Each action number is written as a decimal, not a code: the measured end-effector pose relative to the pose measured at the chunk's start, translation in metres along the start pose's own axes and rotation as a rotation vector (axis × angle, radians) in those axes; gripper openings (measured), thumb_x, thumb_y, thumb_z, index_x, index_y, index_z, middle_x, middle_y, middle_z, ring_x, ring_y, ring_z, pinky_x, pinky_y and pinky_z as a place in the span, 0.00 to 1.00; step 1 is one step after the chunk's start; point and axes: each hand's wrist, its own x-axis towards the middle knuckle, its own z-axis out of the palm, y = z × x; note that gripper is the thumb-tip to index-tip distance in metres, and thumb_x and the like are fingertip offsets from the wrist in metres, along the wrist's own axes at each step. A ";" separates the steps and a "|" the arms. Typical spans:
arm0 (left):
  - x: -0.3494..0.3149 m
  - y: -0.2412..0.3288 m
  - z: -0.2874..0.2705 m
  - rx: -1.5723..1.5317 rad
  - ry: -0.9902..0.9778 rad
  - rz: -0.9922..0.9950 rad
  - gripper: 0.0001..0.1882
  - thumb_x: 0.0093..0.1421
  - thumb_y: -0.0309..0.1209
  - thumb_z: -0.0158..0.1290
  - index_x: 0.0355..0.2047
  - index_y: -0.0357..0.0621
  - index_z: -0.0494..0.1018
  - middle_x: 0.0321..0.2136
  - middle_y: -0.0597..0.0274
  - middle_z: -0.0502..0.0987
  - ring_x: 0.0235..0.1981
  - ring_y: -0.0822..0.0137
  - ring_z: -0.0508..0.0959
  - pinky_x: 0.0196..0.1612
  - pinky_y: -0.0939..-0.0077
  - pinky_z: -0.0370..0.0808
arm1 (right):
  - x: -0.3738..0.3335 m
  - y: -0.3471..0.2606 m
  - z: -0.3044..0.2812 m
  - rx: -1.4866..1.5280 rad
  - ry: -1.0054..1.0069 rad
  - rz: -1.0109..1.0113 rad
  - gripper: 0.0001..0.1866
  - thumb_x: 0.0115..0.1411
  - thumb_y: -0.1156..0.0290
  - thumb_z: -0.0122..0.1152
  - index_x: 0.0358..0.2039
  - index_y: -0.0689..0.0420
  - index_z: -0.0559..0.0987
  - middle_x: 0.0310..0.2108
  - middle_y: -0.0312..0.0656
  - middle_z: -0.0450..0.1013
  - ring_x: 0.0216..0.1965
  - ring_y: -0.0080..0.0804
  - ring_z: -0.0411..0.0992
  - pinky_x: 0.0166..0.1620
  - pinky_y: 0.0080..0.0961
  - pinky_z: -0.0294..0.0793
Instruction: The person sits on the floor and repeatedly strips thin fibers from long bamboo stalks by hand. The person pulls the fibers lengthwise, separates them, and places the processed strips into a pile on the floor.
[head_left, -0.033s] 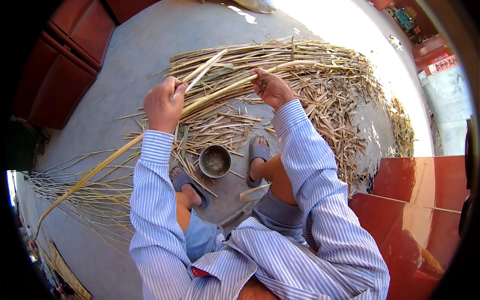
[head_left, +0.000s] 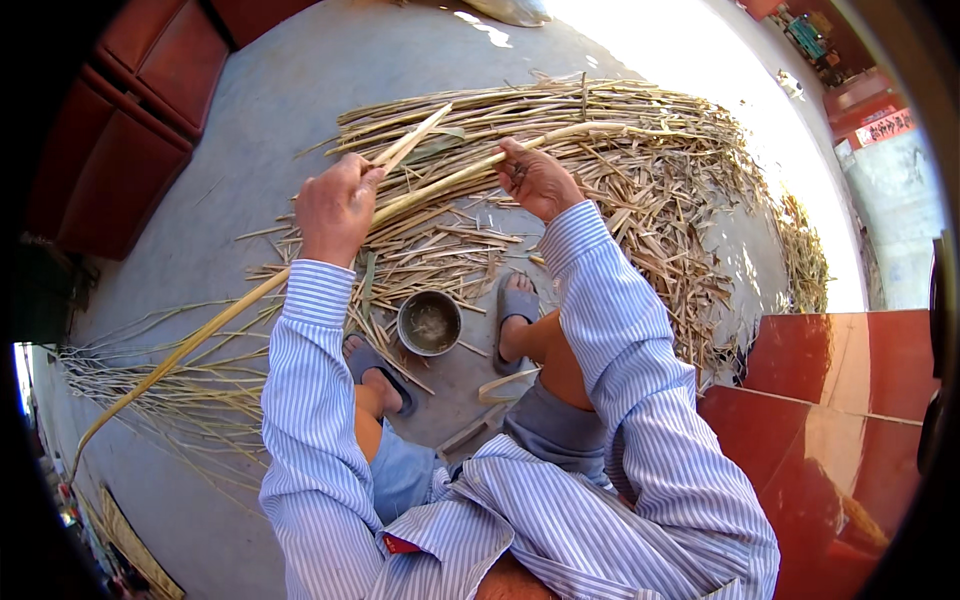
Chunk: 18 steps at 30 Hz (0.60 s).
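Closed around a long pale plant stalk (head_left: 440,188) is my left hand (head_left: 338,208). The stalk bends down to the lower left and runs past my right hand to the upper right. A split strip (head_left: 420,132) sticks out above my left fist, beside the stalk; its lower end is hidden in the fingers. My right hand (head_left: 540,182) pinches the stalk farther along with thumb and fingers. Beyond both hands lies a pile of cut stalks (head_left: 480,110).
Between my sandalled feet stands a metal bowl (head_left: 430,323) with liquid in it. Dry husks and peelings (head_left: 660,215) spread to the right. Thin branching stems (head_left: 170,390) lie at left. Red sofa seats (head_left: 130,140) stand far left, and a glossy red surface (head_left: 840,370) at right.
My left hand has shifted slightly to the right, and my right hand slightly to the left. The strip above my left fist has turned a little. Both hands keep their hold on the stalk.
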 end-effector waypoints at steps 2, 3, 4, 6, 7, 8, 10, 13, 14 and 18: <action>-0.003 0.005 0.014 0.011 -0.002 0.115 0.18 0.59 0.44 0.55 0.24 0.41 0.74 0.19 0.50 0.76 0.23 0.48 0.76 0.26 0.57 0.69 | -0.008 0.009 0.020 0.006 -0.017 0.001 0.07 0.64 0.66 0.59 0.38 0.56 0.77 0.30 0.35 0.78 0.33 0.23 0.76 0.31 0.16 0.76; -0.001 0.010 0.014 0.056 -0.067 0.112 0.19 0.59 0.45 0.55 0.24 0.41 0.75 0.18 0.50 0.75 0.23 0.48 0.76 0.27 0.57 0.69 | -0.007 0.009 0.018 0.020 -0.035 -0.011 0.07 0.65 0.67 0.58 0.40 0.55 0.77 0.31 0.36 0.78 0.34 0.23 0.76 0.33 0.17 0.77; 0.001 0.017 0.010 0.102 -0.133 0.109 0.20 0.59 0.47 0.55 0.24 0.40 0.75 0.18 0.49 0.75 0.23 0.47 0.76 0.27 0.56 0.69 | -0.007 0.008 0.016 0.025 -0.047 -0.048 0.08 0.65 0.68 0.57 0.41 0.56 0.76 0.32 0.36 0.78 0.34 0.24 0.76 0.33 0.17 0.77; 0.002 0.014 0.006 0.150 -0.227 0.123 0.21 0.59 0.48 0.54 0.25 0.41 0.77 0.19 0.48 0.75 0.24 0.48 0.76 0.28 0.57 0.70 | -0.003 0.003 0.009 0.060 -0.064 -0.108 0.09 0.65 0.68 0.56 0.43 0.57 0.75 0.34 0.37 0.77 0.35 0.24 0.76 0.34 0.18 0.78; 0.002 0.010 0.000 0.100 -0.240 0.097 0.20 0.59 0.47 0.55 0.25 0.41 0.77 0.19 0.49 0.75 0.24 0.49 0.76 0.28 0.58 0.70 | 0.001 -0.001 0.004 0.089 -0.066 -0.130 0.09 0.66 0.68 0.56 0.44 0.57 0.74 0.34 0.37 0.77 0.35 0.24 0.76 0.34 0.18 0.78; 0.000 0.008 -0.008 0.051 -0.254 0.071 0.19 0.58 0.47 0.55 0.25 0.41 0.77 0.19 0.50 0.75 0.23 0.50 0.76 0.27 0.59 0.70 | 0.005 -0.006 -0.002 0.118 -0.068 -0.152 0.09 0.66 0.68 0.55 0.44 0.58 0.74 0.34 0.37 0.77 0.36 0.25 0.76 0.34 0.19 0.78; -0.006 -0.001 -0.024 -0.029 -0.267 0.002 0.18 0.58 0.45 0.56 0.25 0.42 0.77 0.19 0.51 0.76 0.23 0.52 0.76 0.27 0.61 0.69 | 0.006 -0.020 -0.012 0.210 -0.014 -0.200 0.10 0.67 0.68 0.54 0.44 0.58 0.74 0.34 0.37 0.77 0.36 0.24 0.76 0.35 0.19 0.79; -0.013 -0.011 -0.038 -0.074 -0.259 -0.058 0.16 0.57 0.43 0.58 0.25 0.42 0.77 0.19 0.53 0.76 0.22 0.54 0.76 0.26 0.63 0.69 | 0.004 -0.032 -0.025 0.212 -0.016 -0.227 0.10 0.68 0.68 0.52 0.45 0.58 0.74 0.34 0.37 0.77 0.35 0.24 0.76 0.34 0.18 0.79; -0.016 -0.010 -0.040 -0.050 -0.247 -0.048 0.15 0.56 0.42 0.59 0.25 0.42 0.77 0.19 0.54 0.76 0.22 0.55 0.76 0.26 0.64 0.69 | 0.005 -0.030 -0.028 0.173 -0.033 -0.229 0.10 0.68 0.67 0.52 0.45 0.58 0.74 0.34 0.36 0.77 0.35 0.24 0.76 0.34 0.18 0.79; -0.021 -0.008 -0.038 0.033 -0.142 0.102 0.13 0.55 0.35 0.62 0.24 0.38 0.73 0.16 0.56 0.73 0.17 0.61 0.73 0.22 0.67 0.66 | 0.006 -0.027 -0.028 0.125 0.098 -0.222 0.09 0.65 0.64 0.58 0.38 0.57 0.77 0.29 0.36 0.77 0.29 0.23 0.76 0.28 0.18 0.77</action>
